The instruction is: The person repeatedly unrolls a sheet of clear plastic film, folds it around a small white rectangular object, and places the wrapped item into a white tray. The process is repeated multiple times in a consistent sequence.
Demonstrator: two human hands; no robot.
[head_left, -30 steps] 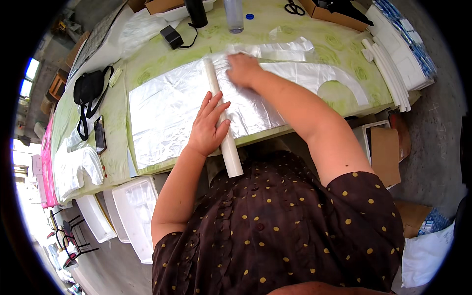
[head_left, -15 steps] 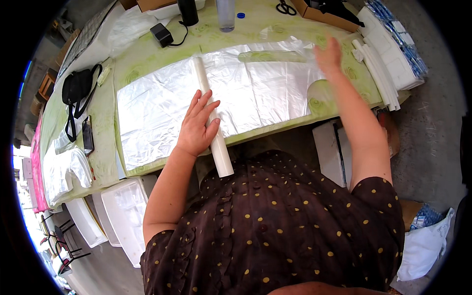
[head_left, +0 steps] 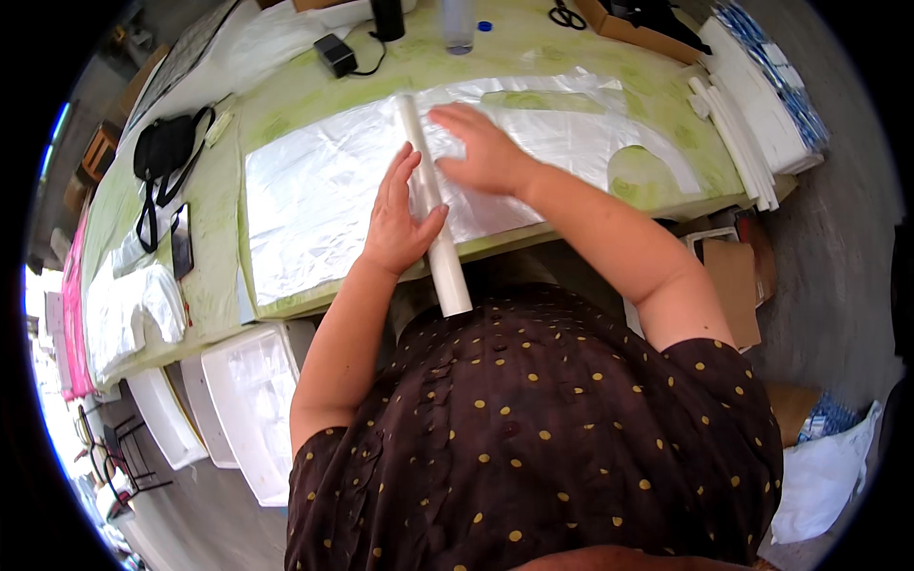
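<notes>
A long whitish roll (head_left: 447,274) lies slantwise across a thin, see-through plastic sheet (head_left: 309,205), its near end jutting past the table edge toward me. My left hand (head_left: 398,217) rests against the roll's left side, fingers stretched out and thumb apart. On the other side of the roll, my right hand (head_left: 484,154) hovers low over the sheet with its fingers spread, slightly blurred, holding nothing. Cut-outs show at the sheet's right part: a rounded one on the near side and a long one on the far side.
Several rolled white tubes (head_left: 738,143) lie at the table's right edge beside stacked white packs (head_left: 762,105). Farther back are a black adapter (head_left: 336,55), a clear bottle (head_left: 457,29) and scissors (head_left: 567,14). A black bag (head_left: 164,147) and a phone (head_left: 182,243) lie at left.
My right hand has swung left from the sheet's far right end to beside the roll. My left hand stays against the roll, its fingers now more upright along it.
</notes>
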